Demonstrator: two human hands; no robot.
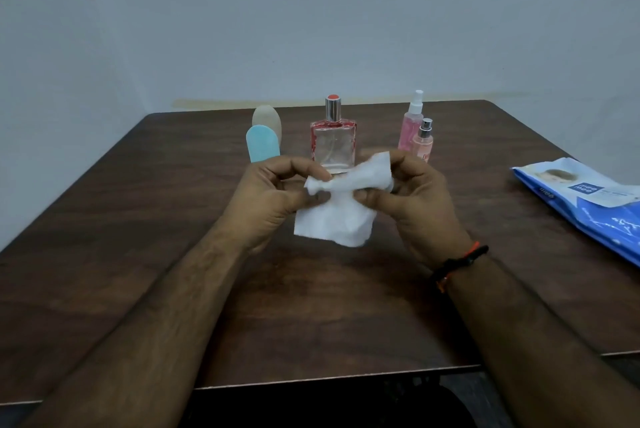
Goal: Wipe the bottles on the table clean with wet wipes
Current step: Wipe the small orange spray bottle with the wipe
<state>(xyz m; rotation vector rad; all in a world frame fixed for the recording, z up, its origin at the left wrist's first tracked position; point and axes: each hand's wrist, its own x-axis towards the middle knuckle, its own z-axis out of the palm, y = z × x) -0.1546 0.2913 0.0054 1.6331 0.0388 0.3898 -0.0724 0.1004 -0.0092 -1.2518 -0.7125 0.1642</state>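
A white wet wipe (337,216) hangs crumpled above the middle of the brown table (138,237). My left hand (273,199) pinches its upper left part and my right hand (415,192) pinches its upper right part. Behind the hands stand the bottles: a square clear glass perfume bottle (333,140) with red edges and a silver cap, a light blue rounded bottle (262,143) with a beige one (267,119) behind it, a tall pink spray bottle (412,119) and a smaller peach spray bottle (424,141).
A blue and white pack of wet wipes (588,205) lies flat at the table's right edge. A pale wall rises behind the table. The table's near edge runs below my forearms.
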